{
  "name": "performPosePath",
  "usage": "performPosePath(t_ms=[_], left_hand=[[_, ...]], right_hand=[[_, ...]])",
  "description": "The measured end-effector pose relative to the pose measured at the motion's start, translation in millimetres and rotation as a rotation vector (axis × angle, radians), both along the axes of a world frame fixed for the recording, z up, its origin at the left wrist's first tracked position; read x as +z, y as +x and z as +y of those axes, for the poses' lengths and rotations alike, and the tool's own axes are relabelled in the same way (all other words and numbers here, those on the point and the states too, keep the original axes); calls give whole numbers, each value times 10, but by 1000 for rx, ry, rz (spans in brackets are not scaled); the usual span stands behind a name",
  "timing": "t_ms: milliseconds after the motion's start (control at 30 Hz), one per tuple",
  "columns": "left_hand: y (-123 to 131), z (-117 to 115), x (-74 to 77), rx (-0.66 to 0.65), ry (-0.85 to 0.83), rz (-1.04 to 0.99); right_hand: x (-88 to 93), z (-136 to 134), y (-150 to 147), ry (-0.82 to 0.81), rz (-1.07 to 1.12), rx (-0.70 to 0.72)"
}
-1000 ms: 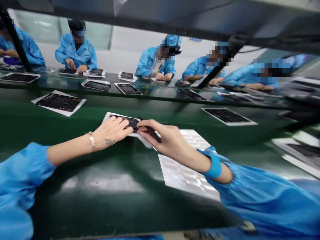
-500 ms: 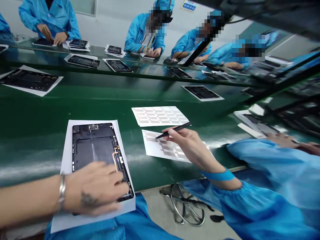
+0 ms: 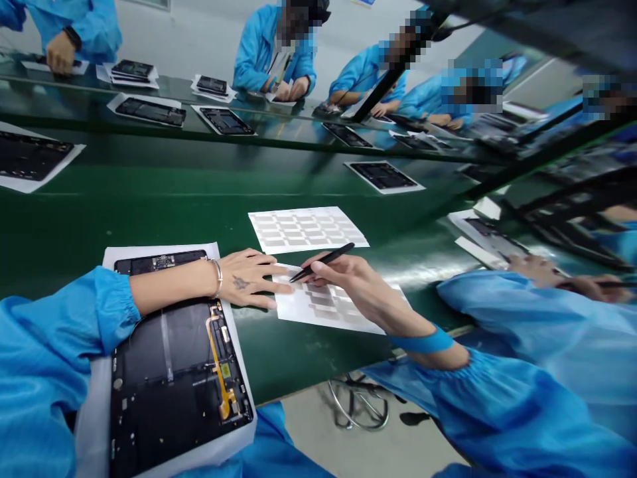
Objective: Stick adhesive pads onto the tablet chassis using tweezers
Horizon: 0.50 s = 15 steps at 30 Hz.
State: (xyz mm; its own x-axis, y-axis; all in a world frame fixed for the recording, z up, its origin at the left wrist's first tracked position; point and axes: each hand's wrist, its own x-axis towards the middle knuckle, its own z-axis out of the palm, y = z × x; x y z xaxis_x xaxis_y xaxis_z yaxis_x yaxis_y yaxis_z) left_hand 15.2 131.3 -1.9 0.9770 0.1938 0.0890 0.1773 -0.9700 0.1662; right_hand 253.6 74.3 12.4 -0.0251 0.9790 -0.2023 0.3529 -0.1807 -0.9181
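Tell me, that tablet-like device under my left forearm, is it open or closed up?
Open: beyond the forearm, the device's dark interior lies uncovered, with an orange ribbon cable exposed along one side.

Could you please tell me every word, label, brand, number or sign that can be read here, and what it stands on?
None can be read.
Wall sign: cut off by the picture's top edge, illegible.
Yellow-green label in the near tablet: too small.
Near sheet and far sheet: no legible text.
Tool: no lettering visible.
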Motion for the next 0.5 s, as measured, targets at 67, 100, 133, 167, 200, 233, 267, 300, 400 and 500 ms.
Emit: performPosePath(t_ms=[67,100,133,167,200,233,267,300,400,500], left_hand=[[-8,-12,16,0,7,10],[-8,-18,18,4,7,9],[-6,-22,15,10,4,3],[-2,-25,9,16,-2,-4],[1,-27,0,21,-8,-13],[4,-28,-11,24,-12,-20],[7,-29,-22,24,-15,-28],[8,-28,-31,21,-18,-36],[12,-29,-50,16,-23,-52],[21,-36,-42,18,-26,-32]], right_hand=[[13,17,-4,-16,-17,1],[18,24,0,-24,-19,4],[22,29,9,-29,-16,5],[27,34,21,-35,-10,2],[34,39,33,-43,-5,-3],[42,44,44,-52,-4,-8],[51,50,50,-62,-10,-10],[62,58,50,-71,-22,-8],[97,85,19,-88,-70,21],[130,108,-31,-95,-88,66]])
